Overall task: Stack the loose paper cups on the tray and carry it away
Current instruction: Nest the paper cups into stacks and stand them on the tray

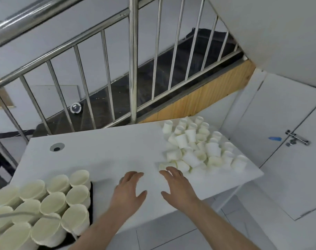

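A heap of loose white paper cups (pixel 198 147) lies on the right half of the white table (pixel 108 150), some upright, some on their sides. At the lower left a black tray (pixel 91 201) carries several stacks of cups (pixel 50 204) seen from above. My left hand (pixel 129 192) hovers over the table's middle with straight, spread fingers and holds nothing. My right hand (pixel 177 188) reaches toward the heap, its fingertips just short of the nearest lying cup (pixel 167 166), and is empty too.
A steel stair railing (pixel 133 69) runs right behind the table, with dark stairs below. The table has a round cable hole (pixel 57 147) at the far left. A white cabinet door with a metal latch (pixel 297 138) stands to the right. A grey cable (pixel 18 214) crosses the stacked cups.
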`<state>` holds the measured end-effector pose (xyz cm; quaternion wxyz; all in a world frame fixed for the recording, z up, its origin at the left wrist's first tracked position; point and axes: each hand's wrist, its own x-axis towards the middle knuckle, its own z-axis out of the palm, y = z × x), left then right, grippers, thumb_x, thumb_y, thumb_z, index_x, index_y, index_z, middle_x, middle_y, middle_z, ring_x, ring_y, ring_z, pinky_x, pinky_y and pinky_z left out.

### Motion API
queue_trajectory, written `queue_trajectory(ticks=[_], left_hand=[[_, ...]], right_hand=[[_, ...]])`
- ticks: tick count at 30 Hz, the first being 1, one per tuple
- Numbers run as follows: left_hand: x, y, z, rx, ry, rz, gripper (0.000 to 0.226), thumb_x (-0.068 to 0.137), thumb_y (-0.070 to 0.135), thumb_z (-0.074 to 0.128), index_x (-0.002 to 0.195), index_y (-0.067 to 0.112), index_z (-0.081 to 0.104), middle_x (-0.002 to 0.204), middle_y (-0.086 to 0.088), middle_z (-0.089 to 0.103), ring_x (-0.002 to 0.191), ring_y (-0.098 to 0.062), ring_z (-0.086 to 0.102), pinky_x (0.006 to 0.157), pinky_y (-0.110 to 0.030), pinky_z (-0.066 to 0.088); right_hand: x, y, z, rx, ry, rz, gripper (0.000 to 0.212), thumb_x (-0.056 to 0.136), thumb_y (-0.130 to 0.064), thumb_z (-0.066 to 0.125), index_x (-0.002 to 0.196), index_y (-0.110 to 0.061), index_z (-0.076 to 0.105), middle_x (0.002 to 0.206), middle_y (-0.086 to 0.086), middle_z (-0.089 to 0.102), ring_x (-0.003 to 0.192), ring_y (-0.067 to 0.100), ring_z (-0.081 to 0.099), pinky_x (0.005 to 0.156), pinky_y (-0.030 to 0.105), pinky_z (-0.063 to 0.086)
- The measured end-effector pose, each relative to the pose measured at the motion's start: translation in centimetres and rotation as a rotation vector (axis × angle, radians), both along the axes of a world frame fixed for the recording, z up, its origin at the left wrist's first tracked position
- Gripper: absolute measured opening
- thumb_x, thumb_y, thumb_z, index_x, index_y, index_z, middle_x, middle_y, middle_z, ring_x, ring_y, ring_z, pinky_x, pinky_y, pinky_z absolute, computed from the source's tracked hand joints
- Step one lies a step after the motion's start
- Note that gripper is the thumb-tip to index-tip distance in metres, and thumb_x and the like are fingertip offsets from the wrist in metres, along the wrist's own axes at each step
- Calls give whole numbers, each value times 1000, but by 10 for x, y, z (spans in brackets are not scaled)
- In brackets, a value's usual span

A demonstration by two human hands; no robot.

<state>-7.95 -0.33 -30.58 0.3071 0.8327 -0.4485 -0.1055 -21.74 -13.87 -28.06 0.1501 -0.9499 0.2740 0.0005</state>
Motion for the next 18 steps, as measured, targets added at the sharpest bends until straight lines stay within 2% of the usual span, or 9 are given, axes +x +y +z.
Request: queue_trajectory(ticks=[9,14,18], left_hand=[[1,-97,-2,8,1,8,54,86,32,61,137,29,42,134,14,40,122,-9,43,97,-25,42],[25,-157,-12,3,51,37,54,86,31,61,136,28,43,135,13,41,123,-10,43,98,-27,42],[60,-219,-23,11,96,75,54,86,30,61,137,27,43,136,11,41,124,-12,43,97,-27,43]], right_hand=[[-8,-92,-4,-9,27,-38,65,93,-32,57,150,-26,26,156,-4,18,141,17,24,110,31,33],[15,-149,-13,-9,63,-37,65,93,-32,58,149,-26,28,154,-4,21,140,16,25,109,29,33],[54,-212,-22,8,108,-37,64,92,-32,58,149,-25,29,153,-3,23,139,18,27,110,33,32]])
